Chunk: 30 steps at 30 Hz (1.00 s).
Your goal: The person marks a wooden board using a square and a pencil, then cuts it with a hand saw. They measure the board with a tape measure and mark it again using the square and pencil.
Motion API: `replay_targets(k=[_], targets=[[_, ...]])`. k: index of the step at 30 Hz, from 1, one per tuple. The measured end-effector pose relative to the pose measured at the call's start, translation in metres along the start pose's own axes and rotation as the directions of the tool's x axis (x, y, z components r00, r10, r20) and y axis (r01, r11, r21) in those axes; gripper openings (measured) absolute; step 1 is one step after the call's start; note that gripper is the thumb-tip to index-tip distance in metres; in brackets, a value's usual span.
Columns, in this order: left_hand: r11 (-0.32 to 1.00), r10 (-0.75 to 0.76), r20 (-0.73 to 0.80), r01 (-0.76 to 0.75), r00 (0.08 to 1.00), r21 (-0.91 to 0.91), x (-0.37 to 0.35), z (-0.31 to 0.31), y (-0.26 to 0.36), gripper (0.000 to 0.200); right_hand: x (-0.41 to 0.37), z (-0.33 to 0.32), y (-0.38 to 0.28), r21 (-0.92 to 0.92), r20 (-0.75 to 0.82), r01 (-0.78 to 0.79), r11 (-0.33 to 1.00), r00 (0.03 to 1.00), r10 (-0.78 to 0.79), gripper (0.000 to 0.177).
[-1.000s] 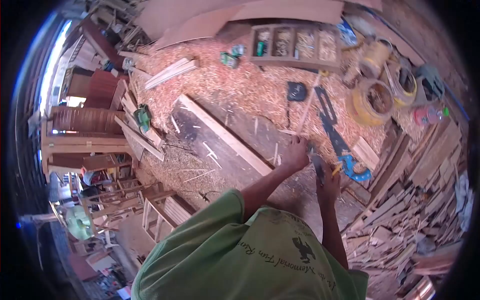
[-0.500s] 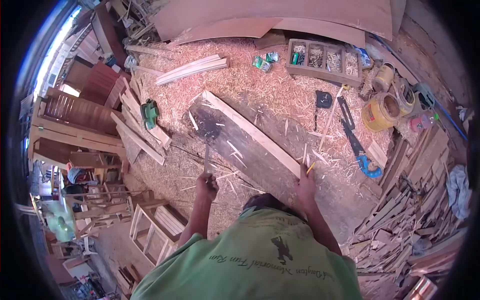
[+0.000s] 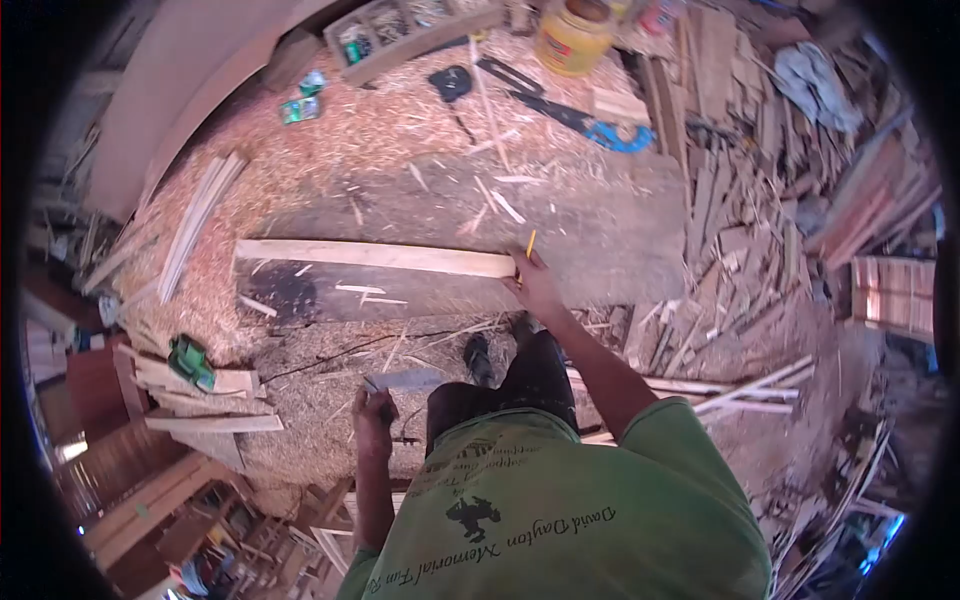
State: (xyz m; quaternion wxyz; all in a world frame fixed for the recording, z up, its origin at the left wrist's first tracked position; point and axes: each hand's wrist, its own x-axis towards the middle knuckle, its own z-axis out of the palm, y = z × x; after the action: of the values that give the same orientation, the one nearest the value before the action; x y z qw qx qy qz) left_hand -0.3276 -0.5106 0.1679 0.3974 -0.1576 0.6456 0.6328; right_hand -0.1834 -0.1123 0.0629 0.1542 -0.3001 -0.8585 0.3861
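Note:
A long pale wooden strip (image 3: 380, 255) lies across the dark, worn board (image 3: 610, 215). At the strip's right end is my right hand (image 3: 533, 283), its fingers bent round a yellow pencil (image 3: 531, 243) and touching the wood. My left hand (image 3: 374, 412) is closed at the lower left, off the board. A flat grey blade (image 3: 412, 379) extends rightward from it; the grip is mostly hidden by the fingers. Small wood slivers (image 3: 370, 294) are scattered beside the strip.
Beyond the board are a blue-handled saw (image 3: 615, 137), a black tape measure (image 3: 451, 83), a yellow tub (image 3: 574, 38) and a compartment box (image 3: 405, 45). A green tool (image 3: 190, 362) sits at left. Scrap wood (image 3: 715, 200) is piled at right.
The view has turned and shifted right, so the strip now appears nearly horizontal. The blade in my left hand now points right instead of up. My right hand is still at the strip's end.

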Motion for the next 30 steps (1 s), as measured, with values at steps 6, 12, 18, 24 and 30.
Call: replay_targets(k=[6,12,18,24,30], targets=[[0.956,0.254,0.201,-0.277,0.946,0.095,0.044,0.081,0.082,0.013,0.003,-0.004,-0.017,0.002,-0.037,-0.101,0.995,0.994,0.101,0.056],[0.858,0.514,0.067,-0.513,0.855,-0.039,0.048,0.126,0.138,0.010,0.006,0.003,-0.017,-0.027,-0.165,-0.090,0.996,0.983,0.084,0.048],[0.663,0.708,0.109,-0.710,0.698,0.239,0.052,0.153,0.123,0.048,0.005,0.010,0.003,0.508,-0.159,-0.119,0.853,0.960,0.229,0.047],[-0.027,0.732,0.595,-0.858,0.332,0.513,0.081,0.215,0.037,0.053,-0.002,0.018,0.030,0.827,-0.068,-0.077,0.557,0.970,0.235,0.034],[-0.205,0.645,0.716,-0.842,0.267,0.499,0.115,0.242,-0.036,0.053,-0.002,0.015,0.026,0.816,-0.109,-0.056,0.575,0.962,0.249,0.022]])
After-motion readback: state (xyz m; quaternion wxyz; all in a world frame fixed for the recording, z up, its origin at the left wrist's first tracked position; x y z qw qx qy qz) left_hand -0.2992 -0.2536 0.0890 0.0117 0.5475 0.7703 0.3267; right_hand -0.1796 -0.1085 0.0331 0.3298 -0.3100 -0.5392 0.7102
